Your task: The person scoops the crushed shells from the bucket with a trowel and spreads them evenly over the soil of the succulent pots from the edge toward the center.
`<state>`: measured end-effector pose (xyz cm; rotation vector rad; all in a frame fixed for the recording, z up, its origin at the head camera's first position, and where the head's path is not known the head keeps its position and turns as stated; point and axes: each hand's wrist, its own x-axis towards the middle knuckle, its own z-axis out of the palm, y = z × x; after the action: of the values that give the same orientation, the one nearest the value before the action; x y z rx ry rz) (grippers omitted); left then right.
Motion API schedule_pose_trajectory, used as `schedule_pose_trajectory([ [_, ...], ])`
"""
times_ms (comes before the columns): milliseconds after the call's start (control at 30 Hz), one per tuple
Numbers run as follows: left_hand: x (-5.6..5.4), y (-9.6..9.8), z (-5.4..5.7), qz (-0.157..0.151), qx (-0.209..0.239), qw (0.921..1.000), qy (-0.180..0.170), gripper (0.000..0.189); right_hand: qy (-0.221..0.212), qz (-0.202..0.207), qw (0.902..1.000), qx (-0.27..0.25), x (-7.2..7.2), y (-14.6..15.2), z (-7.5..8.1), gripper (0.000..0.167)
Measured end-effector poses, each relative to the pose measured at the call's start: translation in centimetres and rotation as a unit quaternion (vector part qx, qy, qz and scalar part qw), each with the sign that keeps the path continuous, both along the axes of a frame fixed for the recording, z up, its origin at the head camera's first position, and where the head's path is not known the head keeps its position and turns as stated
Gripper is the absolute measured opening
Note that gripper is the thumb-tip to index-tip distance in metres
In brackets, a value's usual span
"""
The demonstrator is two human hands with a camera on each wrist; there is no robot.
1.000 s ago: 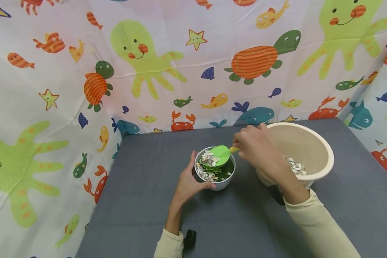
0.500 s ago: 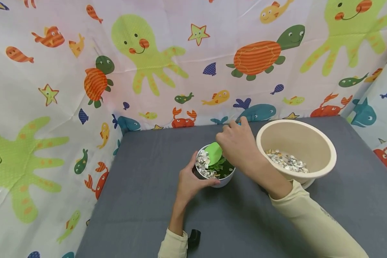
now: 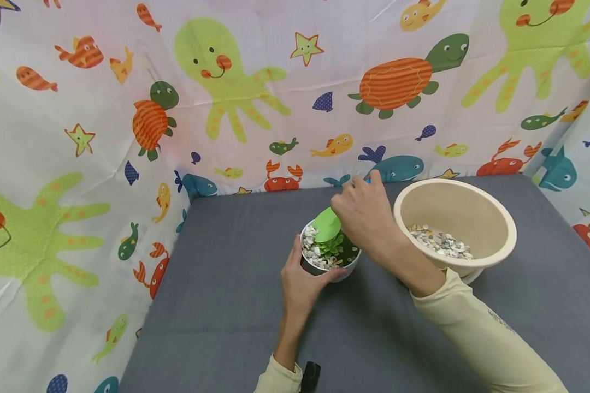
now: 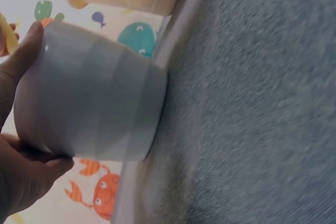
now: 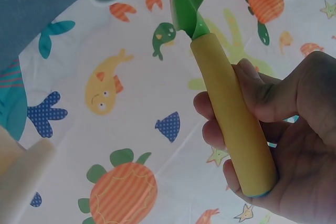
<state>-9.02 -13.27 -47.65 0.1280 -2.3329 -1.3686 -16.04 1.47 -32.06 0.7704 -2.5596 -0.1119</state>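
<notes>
My left hand (image 3: 302, 281) grips a white flowerpot (image 4: 94, 93), thumb on one side and fingers on the other, its base on the grey table. Inside the pot sit a small green succulent (image 3: 330, 248) and pale stone chips (image 3: 314, 254), thickest on the left; dark green material shows on the right. My right hand (image 3: 366, 215) holds a toy trowel by its yellow handle (image 5: 236, 119), fingers wrapped round it. The trowel's green blade (image 3: 326, 225) is tipped down over the pot's far left part, above the plant.
A large cream tub (image 3: 506, 234) stands right of the pot, with more stone chips (image 3: 442, 244) in its bottom. The grey table (image 3: 216, 284) ends at a curtain (image 3: 255, 65) printed with sea animals at the back and left. A black strap (image 3: 311, 375) is at the left wrist.
The right hand has moved left and turned, tipping the trowel so its chips slid into the pot. The chips on the blade are gone, and the tub's contents show more.
</notes>
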Motion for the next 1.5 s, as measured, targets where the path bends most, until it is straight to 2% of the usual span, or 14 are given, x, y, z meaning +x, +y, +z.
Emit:
schedule_pose_trajectory([
  [233, 0.3, 0.6, -0.4, 0.032, -0.014, 0.999, 0.028, 0.124, 0.02, 0.004, 0.9998, -0.005, 0.0, -0.2, 0.1, 0.021],
  [500, 0.9, 2.1, -0.5, 0.085, -0.024, 0.9951, 0.045, 0.125, 0.002, -0.006, 0.9999, -0.011, -0.2, 0.0, 0.5, 0.017],
  [700, 1.7, 3.5, -0.4, 0.111, 0.007, 0.9933, 0.034, 0.127, 0.004, -0.006, 0.9999, -0.014, -0.2, 0.1, 0.8, 0.015],
  [867, 2.5, 4.0, -0.3, 0.143, -0.015, 0.9895, 0.016, 0.129, -0.009, -0.003, 0.9999, -0.008, -0.2, 0.2, 1.1, 0.014],
  [933, 2.7, 3.8, -0.3, 0.143, -0.029, 0.9892, 0.018, 0.132, -0.014, -0.004, 0.9999, -0.003, -0.1, 0.4, 1.3, 0.014],
  [1000, 2.6, 3.2, -0.3, 0.123, -0.029, 0.9918, 0.02, 0.138, -0.019, -0.003, 0.9998, -0.007, -0.1, 0.7, 1.4, 0.017],
  [1067, 2.2, 2.4, -0.3, 0.09, -0.021, 0.9956, 0.012, 0.145, -0.026, -0.006, 0.9995, -0.018, -0.1, 1.3, 1.6, 0.019],
  [1133, 1.5, 1.3, -0.3, 0.045, -0.012, 0.9989, -0.009, 0.153, -0.028, -0.008, 0.9989, -0.038, 0.1, 2.1, 1.8, 0.02],
  [1200, 0.7, 0.0, -0.3, -0.02, 0.009, 0.9991, -0.037, 0.158, -0.028, -0.014, 0.9975, -0.063, 0.3, 3.2, 2.1, 0.018],
  [1300, -0.4, -1.8, -0.5, -0.117, 0.046, 0.989, -0.078, 0.156, -0.025, -0.022, 0.9937, -0.107, 0.8, 5.2, 2.5, 0.016],
  [1367, -0.8, -2.5, -0.6, -0.157, 0.074, 0.9806, -0.091, 0.15, -0.021, -0.033, 0.9901, -0.135, 1.1, 6.9, 2.7, 0.016],
  [1400, -0.9, -2.6, -0.6, -0.164, 0.087, 0.9784, -0.09, 0.147, -0.018, -0.038, 0.988, -0.148, 1.4, 7.8, 2.8, 0.014],
  [1433, -0.9, -2.5, -0.6, -0.158, 0.089, 0.9794, -0.089, 0.143, -0.01, -0.043, 0.986, -0.161, 1.6, 8.9, 2.9, 0.013],
  [1500, -0.7, -1.8, -0.6, -0.124, 0.085, 0.9862, -0.068, 0.139, 0.002, -0.063, 0.9825, -0.176, 2.1, 11.0, 3.0, 0.01],
])
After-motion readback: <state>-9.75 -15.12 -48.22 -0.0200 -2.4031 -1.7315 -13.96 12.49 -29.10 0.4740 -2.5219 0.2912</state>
